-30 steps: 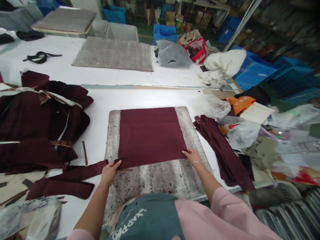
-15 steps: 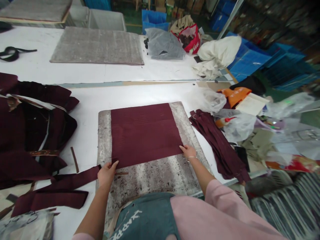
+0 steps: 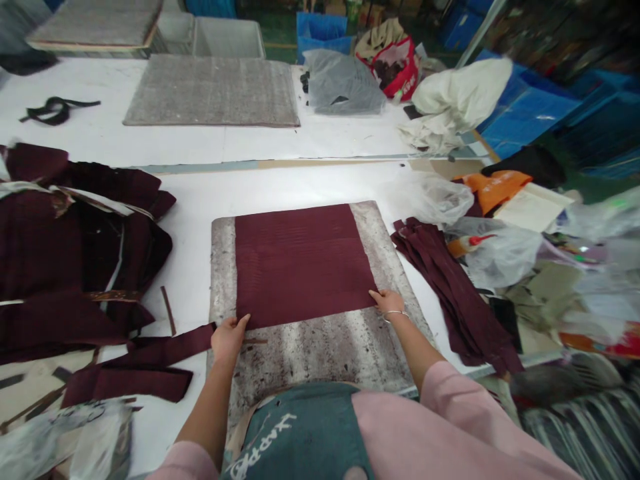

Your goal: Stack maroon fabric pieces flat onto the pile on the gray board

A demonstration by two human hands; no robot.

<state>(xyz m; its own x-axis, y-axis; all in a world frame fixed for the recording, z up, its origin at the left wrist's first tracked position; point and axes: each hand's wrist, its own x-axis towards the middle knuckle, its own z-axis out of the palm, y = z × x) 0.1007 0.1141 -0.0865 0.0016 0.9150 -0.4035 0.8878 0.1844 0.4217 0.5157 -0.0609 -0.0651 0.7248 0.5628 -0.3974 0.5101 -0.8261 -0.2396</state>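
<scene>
A maroon panel is being laid flat across the far part of a mottled board, which is itself being supported by the white tabletop. The panel's long axis is being presented from side to side, with the near edge being slanted slightly, so that its left end is being kept closer to the body than its right end. The near-left corner is being pinched by the left hand, with thumb and forefinger being held nearly together and the other fingers being curled. The near-right corner is being pinched between thumb and finger by the right hand; how much cloth is being gripped underneath cannot be told. Neither hand is being favoured in nearness, as one corner is being taken by each, and the whole panel is being spread forward of and between the two. Just left of the left hand, maroon strips are being carried by the tabletop; whether contact is being made cannot be established. A bundle of maroon strips is being noted to the right of the board, apart from the right hand.
</scene>
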